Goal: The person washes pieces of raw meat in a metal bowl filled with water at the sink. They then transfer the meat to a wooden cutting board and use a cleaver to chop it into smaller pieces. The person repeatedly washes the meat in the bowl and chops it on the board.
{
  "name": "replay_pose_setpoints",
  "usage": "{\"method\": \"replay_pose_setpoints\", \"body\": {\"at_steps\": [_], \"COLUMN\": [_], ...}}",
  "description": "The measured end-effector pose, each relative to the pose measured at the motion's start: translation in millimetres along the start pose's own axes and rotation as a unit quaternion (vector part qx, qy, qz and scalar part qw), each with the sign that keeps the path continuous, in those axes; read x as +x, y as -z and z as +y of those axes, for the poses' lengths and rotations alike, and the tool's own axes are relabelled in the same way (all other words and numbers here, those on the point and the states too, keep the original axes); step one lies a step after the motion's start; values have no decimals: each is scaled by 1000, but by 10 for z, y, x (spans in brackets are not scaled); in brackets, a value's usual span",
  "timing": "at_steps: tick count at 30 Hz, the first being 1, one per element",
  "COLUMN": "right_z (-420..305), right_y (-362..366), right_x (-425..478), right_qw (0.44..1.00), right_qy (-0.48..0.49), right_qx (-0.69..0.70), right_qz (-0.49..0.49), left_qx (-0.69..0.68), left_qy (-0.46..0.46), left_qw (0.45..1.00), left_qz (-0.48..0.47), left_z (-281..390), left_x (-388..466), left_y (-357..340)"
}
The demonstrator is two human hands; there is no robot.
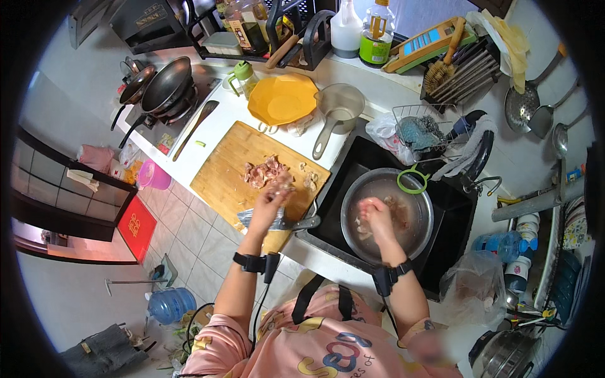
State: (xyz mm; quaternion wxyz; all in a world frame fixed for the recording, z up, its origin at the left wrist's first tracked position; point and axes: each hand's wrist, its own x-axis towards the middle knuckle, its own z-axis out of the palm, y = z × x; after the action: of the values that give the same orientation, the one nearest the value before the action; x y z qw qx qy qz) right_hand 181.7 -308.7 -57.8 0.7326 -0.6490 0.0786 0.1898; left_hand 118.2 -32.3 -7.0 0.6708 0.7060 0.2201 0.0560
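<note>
My left hand [274, 196] is over the right part of the wooden cutting board [222, 165], its fingers blurred; whether it holds a piece of meat I cannot tell. Beside it lies a pile of raw meat pieces [262, 174], with small pale scraps [310, 181] farther right. A cleaver [302, 223] rests at the board's near edge, partly below my left hand. My right hand [375, 212] is in or just above the cloudy water of a metal basin [346, 189] in the black sink. Meat pieces [399, 210] lie in that water, close to my fingers; its grip is unclear.
A green ring-shaped tool [412, 179] overlaps the basin's far rim, near the black faucet [484, 146]. Behind the board stand a yellow plate [282, 99] and a translucent ladle [340, 106]. Pans [168, 87] sit on the stove at left; a wooden spatula [196, 130] lies nearby.
</note>
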Motion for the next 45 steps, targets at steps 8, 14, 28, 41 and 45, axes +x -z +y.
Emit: {"method": "replay_pose_setpoints", "body": {"at_steps": [8, 14, 28, 41, 45], "right_z": [-229, -289, 289, 414, 389], "right_y": [-1127, -1267, 48, 913, 1215], "right_x": [649, 587, -128, -901, -1186], "right_qw": [980, 954, 991, 967, 957], "right_qy": [-29, -106, 31, 89, 83], "right_qx": [63, 177, -99, -235, -255], "right_qz": [-188, -216, -86, 47, 110], "left_qx": [325, 482, 315, 656, 674], "left_qy": [-268, -286, -187, -163, -146], "left_qw": [903, 827, 924, 717, 716], "left_qz": [86, 47, 111, -171, -114], "left_z": [-194, -387, -419, -286, -204], "left_x": [722, 822, 687, 1662, 1506], "left_y": [512, 600, 827, -466, -673]}}
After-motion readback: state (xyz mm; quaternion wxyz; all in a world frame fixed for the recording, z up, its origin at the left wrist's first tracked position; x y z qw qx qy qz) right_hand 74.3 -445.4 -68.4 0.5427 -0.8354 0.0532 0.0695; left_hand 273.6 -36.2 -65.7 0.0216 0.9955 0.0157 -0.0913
